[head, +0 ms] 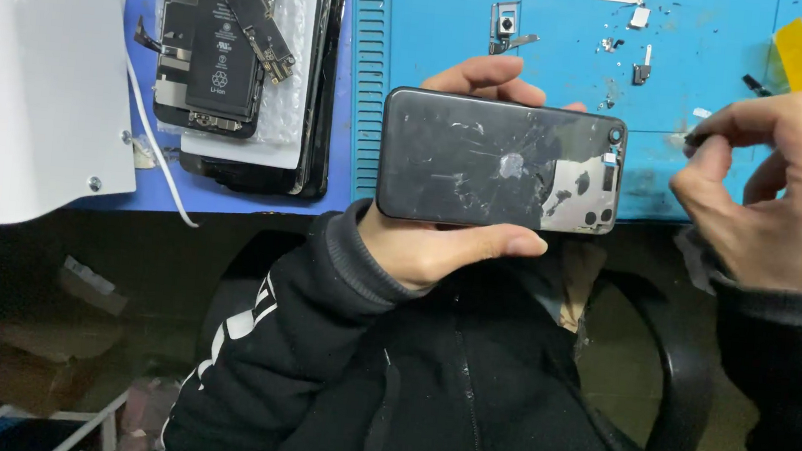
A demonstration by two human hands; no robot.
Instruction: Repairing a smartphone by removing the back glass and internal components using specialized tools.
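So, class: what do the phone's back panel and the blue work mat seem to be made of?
Phone back panel: looks like glossy black glass, given star-shaped cracks and flaked patches by the camera hole. Blue work mat: probably matte rubber or silicone, judging by moulded ridges along its edge.

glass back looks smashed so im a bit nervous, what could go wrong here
The phone has a cracked, flaking back, so shards may cut the left hand gripping its edges. It is held over the lap past the blue mat, so a slip could drop it. The small dark piece pinched by the right hand could easily be lost.
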